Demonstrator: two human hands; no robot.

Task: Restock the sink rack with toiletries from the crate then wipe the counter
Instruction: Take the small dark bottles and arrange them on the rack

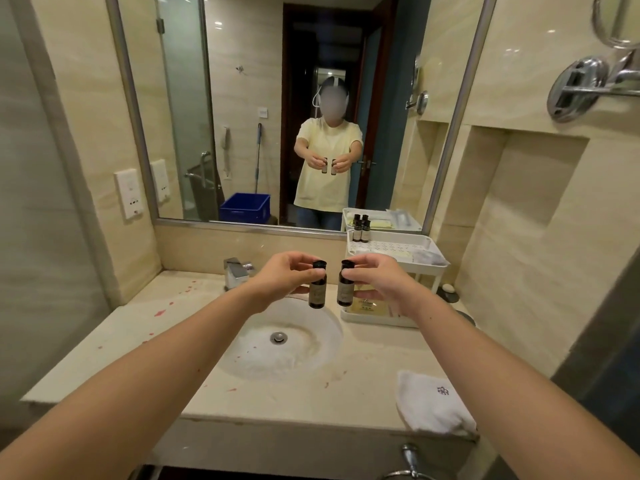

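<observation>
Two small dark bottles are held up side by side, upright and just apart, above the far rim of the sink [242, 362]. The left hand [287, 271] pinches the left bottle [317, 287], fingers curled at its black cap and thumb lower on the body. The right hand [377, 278] grips the right bottle [345, 285] in the same way. Each bottle carries a tan label whose print is too small to read.

Just right of the right hand, the white two-tier rack [427, 268] stands on the surface [363, 375] against the mirror [242, 98]. A few spare bottles [361, 233] stand in the back left corner of its upper tier; their reflection doubles them, so the count is hard to tell. In the lower tier lies a yellowish packet [367, 305] with dark writing that cannot be made out, partly hidden by the right hand.

A folded white towel [433, 403] lies at the front right of the surface and bears a dark embroidered emblem, not legible as letters. Red spots [161, 311] dot the surface left of the sink. The chrome tap [235, 271] is partly covered by the left wrist. The blue crate [245, 207] shows only in the mirror, on the floor behind the person.
</observation>
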